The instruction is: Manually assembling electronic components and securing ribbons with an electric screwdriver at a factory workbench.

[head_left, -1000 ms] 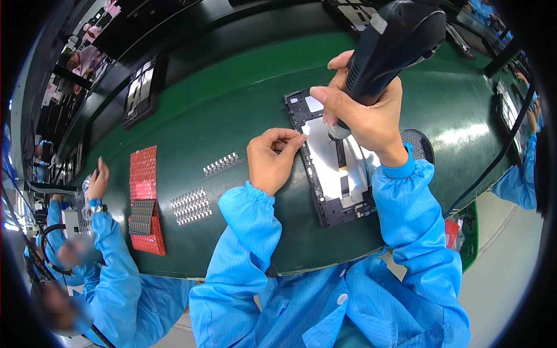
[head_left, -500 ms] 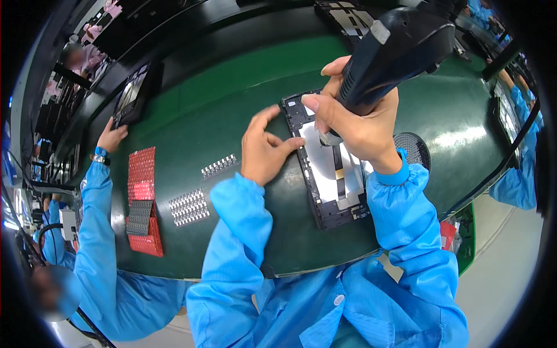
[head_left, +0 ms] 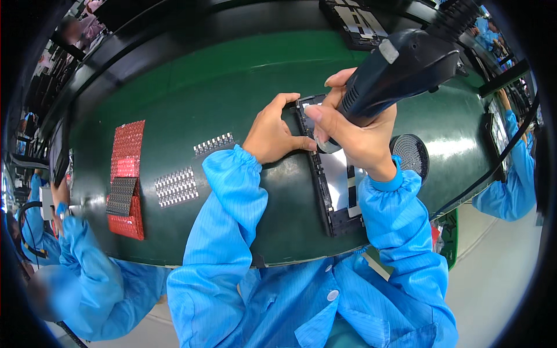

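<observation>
My right hand (head_left: 362, 136) is closed around a black heat gun (head_left: 400, 69), its vented body rising to the upper right. The metal nozzle (head_left: 328, 145) points down at a tablet-like device housing (head_left: 332, 180) with a black frame and a silver inner plate. Along the housing's left edge my left hand (head_left: 272, 130) spreads its thumb and index finger, both touching the frame. The heat gun and my right hand hide the housing's upper right part.
Left of my arm lie two sheets of small metallic parts (head_left: 177, 187) (head_left: 213, 144). Beyond them is a red bubble-wrap pouch (head_left: 126, 148) with a dark strip sheet (head_left: 120, 196). A round black perforated holder (head_left: 410, 156) stands right. Another housing (head_left: 355, 24) lies far back. A co-worker's sleeve (head_left: 87, 249) is at left.
My left hand's index finger now reaches the housing's upper left corner. The heat gun stays over the housing. The co-worker's hand at left has drawn back toward the table's edge. The view has shifted slightly.
</observation>
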`<state>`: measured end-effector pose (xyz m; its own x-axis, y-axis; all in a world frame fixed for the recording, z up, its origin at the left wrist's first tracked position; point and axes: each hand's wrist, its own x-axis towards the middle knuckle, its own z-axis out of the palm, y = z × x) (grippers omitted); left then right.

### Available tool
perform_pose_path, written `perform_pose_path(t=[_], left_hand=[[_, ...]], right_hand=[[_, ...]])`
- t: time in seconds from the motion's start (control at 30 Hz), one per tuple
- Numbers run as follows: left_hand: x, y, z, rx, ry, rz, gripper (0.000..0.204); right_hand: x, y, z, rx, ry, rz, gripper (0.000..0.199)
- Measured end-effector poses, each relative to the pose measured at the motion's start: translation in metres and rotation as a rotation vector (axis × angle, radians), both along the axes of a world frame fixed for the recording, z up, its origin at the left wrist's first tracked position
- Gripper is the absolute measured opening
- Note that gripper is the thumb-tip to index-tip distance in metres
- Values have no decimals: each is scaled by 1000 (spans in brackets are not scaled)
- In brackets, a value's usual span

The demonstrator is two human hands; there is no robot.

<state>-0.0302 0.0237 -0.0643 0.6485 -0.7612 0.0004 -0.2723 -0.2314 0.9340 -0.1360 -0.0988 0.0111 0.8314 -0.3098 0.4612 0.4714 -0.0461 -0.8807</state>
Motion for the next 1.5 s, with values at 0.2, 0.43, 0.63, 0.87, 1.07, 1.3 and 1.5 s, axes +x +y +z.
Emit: perform_pose_path(t=[0.2, 0.43, 0.63, 0.87, 1.07, 1.3, 1.5], left_hand=[[-1, -4, -8, -17, -7, 17, 89], [2, -4, -18, -80, -12, 21, 87], [1, -2, -16, -120, -50, 46, 86], [8, -12, -24, -111, -65, -33, 82], [3, 4, -5, -133, -24, -108, 68], [-20, -9, 25, 48, 133, -50, 78], [-17, -7, 24, 26, 99, -54, 83]], right_hand=[[6, -2, -10, -73, -71, 1, 36], [6, 1, -11, -62, -56, 9, 35], [5, 3, -18, -209, -77, -9, 34], [-2, 6, -20, -71, -11, -72, 27], [-10, -4, 2, -44, -36, -153, 30], [-85, -108, 20, 118, -129, -441, 28], [-97, -138, -11, 45, -70, -595, 28]])
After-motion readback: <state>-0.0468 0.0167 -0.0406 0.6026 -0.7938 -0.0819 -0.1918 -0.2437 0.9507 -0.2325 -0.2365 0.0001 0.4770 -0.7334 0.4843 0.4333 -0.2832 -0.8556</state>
